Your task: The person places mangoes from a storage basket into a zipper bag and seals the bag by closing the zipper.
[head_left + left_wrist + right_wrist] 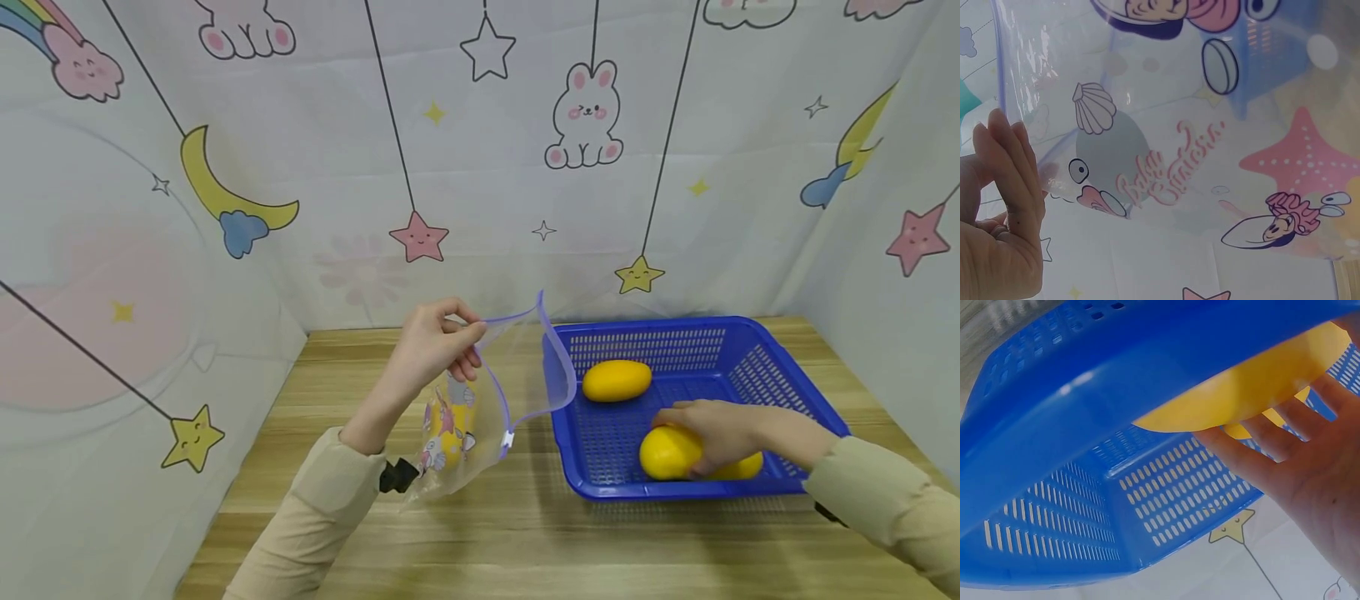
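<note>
At the rim of a clear zip bag (487, 442), my left hand (444, 340) pinches the edge between thumb and fingers. The bag's mouth gapes toward the right, and its purple zip carries a white slider (507, 438). Through the printed film a yellow item (450, 425) shows inside, its kind partly hidden. My right hand (716, 433) reaches into the blue basket (592, 490), gripping a yellow mango (667, 454) from above. Farther back in the basket lies another mango (617, 381). The right wrist view shows fingers along the gripped mango (1260, 387), partly behind the rim.
The basket has slotted walls and stands at the right of the wooden table (495, 550). Behind and beside the table hang white cloths (465, 167) printed with rabbits, stars and moons. The basket's near rim rises in front of the gripped mango.
</note>
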`<state>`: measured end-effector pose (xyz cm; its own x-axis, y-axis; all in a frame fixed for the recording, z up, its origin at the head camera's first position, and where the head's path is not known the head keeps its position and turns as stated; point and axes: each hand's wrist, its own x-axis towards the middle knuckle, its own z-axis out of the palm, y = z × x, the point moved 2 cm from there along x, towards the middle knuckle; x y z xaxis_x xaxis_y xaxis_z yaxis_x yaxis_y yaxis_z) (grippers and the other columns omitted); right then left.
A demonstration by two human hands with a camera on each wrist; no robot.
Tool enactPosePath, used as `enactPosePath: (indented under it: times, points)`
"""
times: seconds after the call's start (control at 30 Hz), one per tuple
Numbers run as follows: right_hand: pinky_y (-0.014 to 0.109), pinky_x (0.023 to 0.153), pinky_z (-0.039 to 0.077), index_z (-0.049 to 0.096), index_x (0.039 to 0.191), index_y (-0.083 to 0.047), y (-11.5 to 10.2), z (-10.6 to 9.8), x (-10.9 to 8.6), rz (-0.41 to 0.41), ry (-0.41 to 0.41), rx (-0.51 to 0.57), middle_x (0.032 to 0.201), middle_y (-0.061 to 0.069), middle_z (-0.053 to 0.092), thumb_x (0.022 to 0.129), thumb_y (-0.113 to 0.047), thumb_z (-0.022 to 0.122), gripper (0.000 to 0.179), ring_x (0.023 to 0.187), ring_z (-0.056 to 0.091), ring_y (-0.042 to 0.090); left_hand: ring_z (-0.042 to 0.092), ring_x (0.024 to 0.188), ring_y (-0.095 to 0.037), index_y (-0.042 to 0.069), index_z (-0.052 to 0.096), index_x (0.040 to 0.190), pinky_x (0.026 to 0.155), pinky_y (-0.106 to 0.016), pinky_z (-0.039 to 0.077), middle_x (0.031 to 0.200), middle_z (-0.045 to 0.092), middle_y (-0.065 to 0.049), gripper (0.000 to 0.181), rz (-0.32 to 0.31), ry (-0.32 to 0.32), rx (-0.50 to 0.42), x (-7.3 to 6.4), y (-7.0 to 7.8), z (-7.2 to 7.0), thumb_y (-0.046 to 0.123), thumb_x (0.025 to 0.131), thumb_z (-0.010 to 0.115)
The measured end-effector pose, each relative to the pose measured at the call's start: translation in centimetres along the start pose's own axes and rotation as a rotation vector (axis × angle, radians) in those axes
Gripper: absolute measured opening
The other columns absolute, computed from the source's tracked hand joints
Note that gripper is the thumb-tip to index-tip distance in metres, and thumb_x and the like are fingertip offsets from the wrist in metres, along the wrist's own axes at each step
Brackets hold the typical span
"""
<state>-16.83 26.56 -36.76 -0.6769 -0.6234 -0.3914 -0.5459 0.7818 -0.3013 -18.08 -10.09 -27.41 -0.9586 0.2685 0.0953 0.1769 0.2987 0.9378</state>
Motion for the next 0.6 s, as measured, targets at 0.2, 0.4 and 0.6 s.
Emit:
enactPosePath:
  times: [0.2, 0.4, 0.6]
  points:
    - [0.044, 0.080, 0.051, 0.052, 0.126, -0.019, -0.03, -0.22, -0.19, 0.013, 0.045, 0.016, 0.116, 0.004, 0.060, 0.072, -0.037, 0.081, 0.064, 0.094, 0.054, 0.017, 0.065, 0.049, -0.030, -0.001, 0.062, 0.100, 0.047, -0.033, 0.057, 0.057, 0.065, -0.006, 0.016, 0.005, -0.014, -0.006, 0.05, -0.11, 0.12, 0.013, 0.094, 0.060]
    - [0.045, 0.081, 0.050, 0.050, 0.127, -0.020, -0.19, -0.48, -0.45, 0.010, 0.082, 0.030, 0.118, 0.003, 0.059, 0.073, -0.038, 0.079, 0.064, 0.097, 0.054, 0.018, 0.065, 0.049, -0.030, 0.000, 0.063, 0.100, 0.047, -0.033, 0.057, 0.057, 0.065, -0.007, 0.014, 0.006, -0.011, -0.003, 0.06, -0.14, 0.17, 0.012, 0.094, 0.060]
    - [0.042, 0.080, 0.050, 0.050, 0.129, -0.019, -0.79, -0.62, -0.77, -0.006, 0.104, 0.047, 0.115, 0.001, 0.058, 0.074, -0.038, 0.078, 0.065, 0.095, 0.053, 0.016, 0.062, 0.043, -0.016, -0.001, 0.062, 0.100, 0.046, -0.031, 0.056, 0.057, 0.065, -0.008, 0.014, 0.010, -0.017, -0.002, 0.03, -0.18, 0.22, 0.012, 0.094, 0.060]
